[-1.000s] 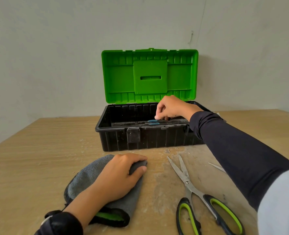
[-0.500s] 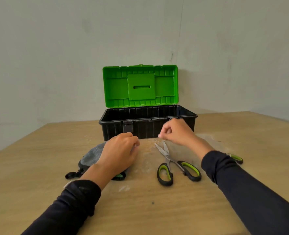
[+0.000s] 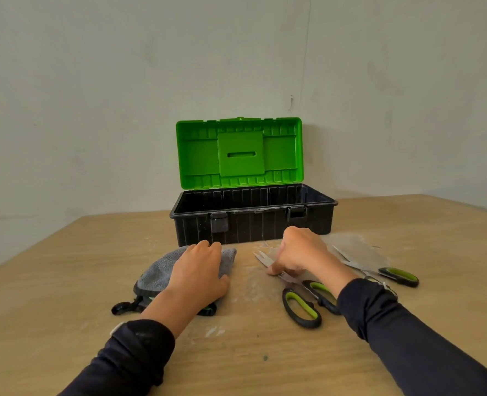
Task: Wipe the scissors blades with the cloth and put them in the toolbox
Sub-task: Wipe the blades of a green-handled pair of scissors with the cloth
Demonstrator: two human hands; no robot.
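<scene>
a grey cloth is pressed flat on the wooden desk under the open left hand. green-handled scissors are pinned at the blades by the curled fingers of the right hand. a second pair is seen further right. behind, the toolbox is left open, its green lid raised.

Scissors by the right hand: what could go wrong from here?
1. The right hand closes on the near scissors at the bare, parted blades, so it could nick a finger.
2. The cloth lies flat under the left hand; the blades may reach the open toolbox unwiped.
</scene>
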